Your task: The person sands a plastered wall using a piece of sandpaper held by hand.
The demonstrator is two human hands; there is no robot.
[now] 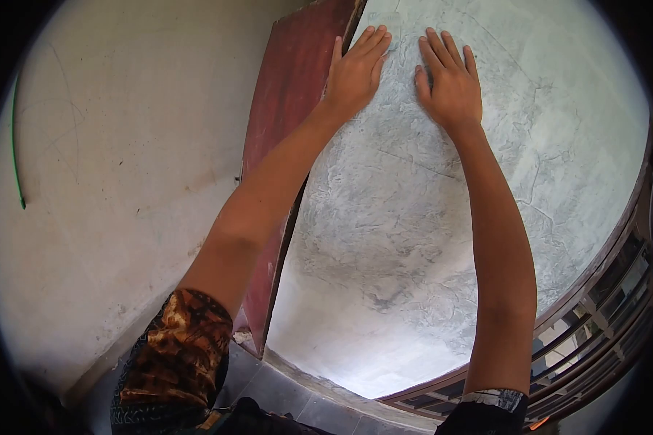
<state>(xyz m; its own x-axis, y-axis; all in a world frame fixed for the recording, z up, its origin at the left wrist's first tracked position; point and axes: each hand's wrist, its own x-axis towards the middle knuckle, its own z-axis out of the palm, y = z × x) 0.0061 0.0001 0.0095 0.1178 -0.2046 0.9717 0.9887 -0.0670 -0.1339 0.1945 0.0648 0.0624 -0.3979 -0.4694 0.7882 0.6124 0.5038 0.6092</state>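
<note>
Wall (392, 203) first: where is it, and how do your hands sit on it?

– It's right ahead of me, between the red panel (290, 80) on the left and the grille (595, 312) at lower right. My left hand (357, 72) is stretched flat, most fingers close together, the little finger apart. My right hand (451, 87) is wider, fingers fanned. I see no grip in either, though I can't tell whether something thin lies under my left fingertips.

– What could go wrong?

– My left little finger could scrape on the panel's edge if that hand strays left. Cracks (537, 209) run beside my right arm; if the surface is loose there, hard pressure might lift flakes. Both arms reach far out, so leaning too much could cost me my balance.

– And room to move?

– Tight on the left, where the panel edge passes behind my forearm. Only a narrow strip parts my hands. Right of my right hand there's broad bare wall, and more runs down between my arms toward the floor (326, 415).
</note>
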